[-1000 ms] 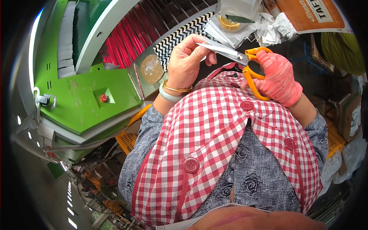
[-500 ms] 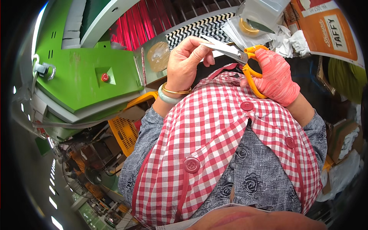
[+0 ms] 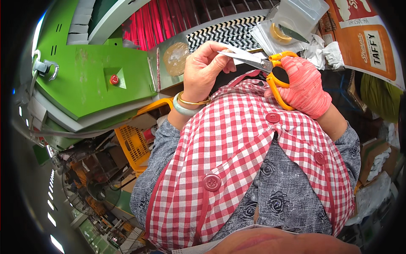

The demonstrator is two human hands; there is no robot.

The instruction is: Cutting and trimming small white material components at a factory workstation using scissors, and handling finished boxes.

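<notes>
My right hand, covered in a pinkish-red fabric wrap or glove, grips a pair of scissors with orange handles. The blades point left toward my left hand, and the lower blade's tip reaches its fingertips. A thin white piece, perhaps paper or tape, lies along the blades. My left thumb and fingers pinch its left end. Whether the blades are cutting into it I cannot tell. Gold and pale bangles circle my left wrist. Both hands are held just above my red-and-white checked apron.
On the left stands a green machine with a red button. Beyond my hands lie a black-and-white zigzag strip, a tape roll, a clear plastic container and crumpled white paper. A yellow basket sits low left.
The lower scissor blade now shows separately below the white piece, its tip nearer my left fingers. Both hands keep nearly the same place, while the surroundings have shifted slightly in view.
</notes>
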